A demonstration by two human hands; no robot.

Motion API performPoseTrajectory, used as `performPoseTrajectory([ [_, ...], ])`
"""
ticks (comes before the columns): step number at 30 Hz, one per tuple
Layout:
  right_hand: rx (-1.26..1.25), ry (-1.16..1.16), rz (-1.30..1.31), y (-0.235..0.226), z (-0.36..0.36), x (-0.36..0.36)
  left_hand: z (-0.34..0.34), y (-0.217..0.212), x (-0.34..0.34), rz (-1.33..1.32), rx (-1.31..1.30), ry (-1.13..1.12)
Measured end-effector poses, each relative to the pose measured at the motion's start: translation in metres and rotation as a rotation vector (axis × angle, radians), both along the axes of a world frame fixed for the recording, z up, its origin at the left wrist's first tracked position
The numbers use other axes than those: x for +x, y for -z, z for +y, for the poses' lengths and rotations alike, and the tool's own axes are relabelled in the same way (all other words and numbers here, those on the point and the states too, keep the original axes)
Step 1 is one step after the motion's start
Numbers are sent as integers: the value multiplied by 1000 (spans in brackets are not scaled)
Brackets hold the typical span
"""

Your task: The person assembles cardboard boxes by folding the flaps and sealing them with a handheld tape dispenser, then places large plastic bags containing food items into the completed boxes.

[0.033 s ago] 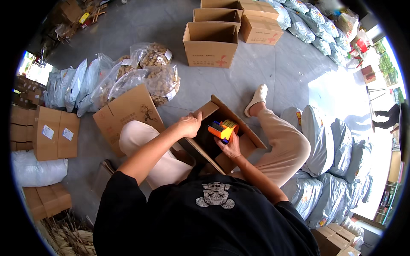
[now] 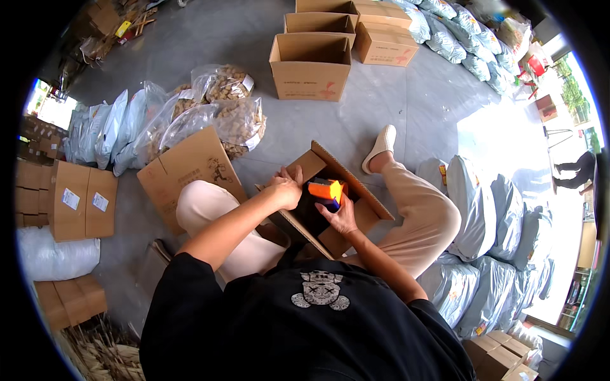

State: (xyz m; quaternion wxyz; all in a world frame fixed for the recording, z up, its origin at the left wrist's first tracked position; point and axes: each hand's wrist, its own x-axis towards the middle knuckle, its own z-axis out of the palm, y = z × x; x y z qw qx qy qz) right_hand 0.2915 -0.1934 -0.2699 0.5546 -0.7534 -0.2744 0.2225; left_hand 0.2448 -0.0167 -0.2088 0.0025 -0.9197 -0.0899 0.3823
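Between my legs an open cardboard box [image 2: 318,232] stands tilted on the floor, its inside in shadow. My right hand [image 2: 343,217] is closed round the lower part of an orange-and-blue tape dispenser [image 2: 328,190], held over the box's opening. At the box's left edge, my left hand [image 2: 286,189] has its fingers curled on a cardboard flap. Part of that grip is hidden behind the hand. The dispenser and my left hand are close together but apart.
A cardboard box with a printed drawing [image 2: 190,178] leans beside my left knee. Clear bags of brown pieces [image 2: 238,120] lie beyond it. Open cartons [image 2: 311,70] stand ahead. Grey plastic sacks [image 2: 470,209] are stacked right, cartons [image 2: 82,200] left.
The tape dispenser has turned in my right hand: its orange side shows where yellow showed before. My left hand has shifted slightly and its fingers have changed position at the flap.
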Motion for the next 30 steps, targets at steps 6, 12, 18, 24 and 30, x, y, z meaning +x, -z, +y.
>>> performPoseTrajectory([
  [6,45,-38,-17,-3,-5,4,42,-32,-37,58,-506,207],
  [12,90,-117,216,-19,3,8,32,-19,-11,32,-326,290],
  [18,348,84,218,-96,-10,56,24,-22,6,-181,-474,220],
  [24,380,355,396,-82,5,87,24,-9,26,-320,-329,256],
  [30,396,348,193,-68,2,38,23,89,-28,-819,-320,-456],
])
